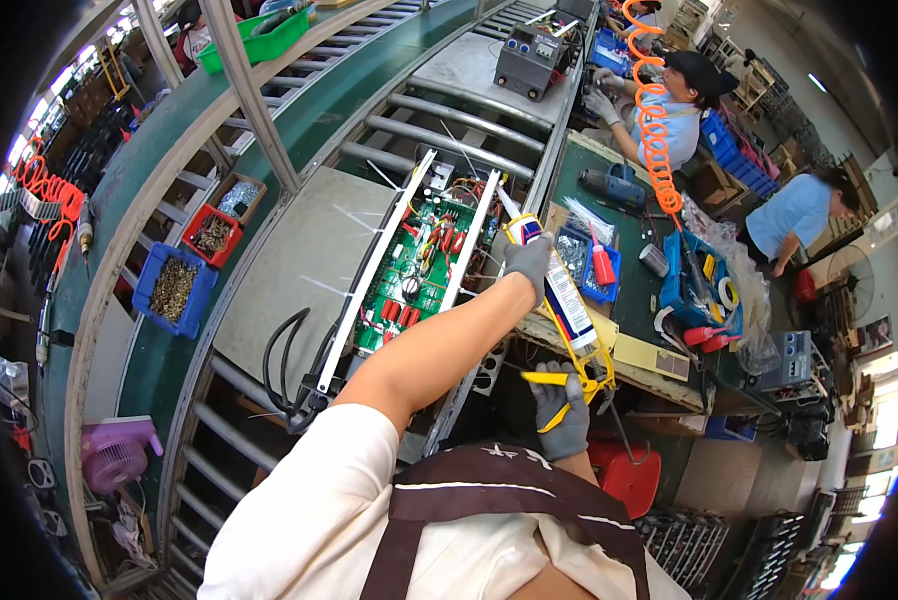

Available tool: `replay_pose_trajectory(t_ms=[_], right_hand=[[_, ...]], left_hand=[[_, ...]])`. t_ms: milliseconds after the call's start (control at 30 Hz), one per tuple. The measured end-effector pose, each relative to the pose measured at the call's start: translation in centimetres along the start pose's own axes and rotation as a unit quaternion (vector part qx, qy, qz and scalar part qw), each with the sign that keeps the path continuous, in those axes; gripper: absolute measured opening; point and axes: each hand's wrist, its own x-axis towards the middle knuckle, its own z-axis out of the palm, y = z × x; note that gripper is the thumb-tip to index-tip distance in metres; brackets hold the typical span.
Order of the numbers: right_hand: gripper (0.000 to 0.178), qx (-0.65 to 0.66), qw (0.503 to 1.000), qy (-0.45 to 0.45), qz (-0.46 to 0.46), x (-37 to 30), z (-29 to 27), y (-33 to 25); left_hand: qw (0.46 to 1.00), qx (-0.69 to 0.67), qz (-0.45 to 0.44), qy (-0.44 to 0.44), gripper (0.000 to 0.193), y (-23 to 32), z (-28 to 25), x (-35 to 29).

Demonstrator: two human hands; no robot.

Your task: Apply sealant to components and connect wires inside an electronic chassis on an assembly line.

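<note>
A yellow caulking gun [597, 362] with a white and blue sealant tube [567, 300] in it lies slantwise in front of me. Grey-gloved, my left hand [531, 264] is closed round the tube's front part. My right hand [564, 412], also gloved, grips the yellow handle and trigger. The tube's pale nozzle [509, 203] points up and left, its tip close to the far right end of a white metal rail [472, 240]. Between two such rails sits a green circuit board [394, 275] with red parts, coils and wires. Whether the nozzle touches anything, I cannot tell.
The unit rests on a roller conveyor [449, 125]. At right, a bench carries a blue parts bin [601, 270], a red bottle [602, 262] and a power drill [612, 187]. An orange coiled hose [657, 130] hangs near a co-worker [677, 115]. Screw bins [174, 288] stand left.
</note>
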Motion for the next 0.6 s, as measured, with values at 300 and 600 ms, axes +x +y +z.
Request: replay_pose_trajectory(t_ms=[300, 600], right_hand=[[0.027, -0.033, 0.999, -0.024, -0.035, 0.8, -1.8, -0.8], [0.025, -0.046, 0.998, -0.038, -0.03, 1.3, -2.0, -1.9]], left_hand=[[0.991, -0.073, 0.043, -0.103, 0.021, -0.7, -0.1, -0.3], [0.983, -0.124, -0.043, -0.13, 0.022, -1.9, 0.5, 2.2]])
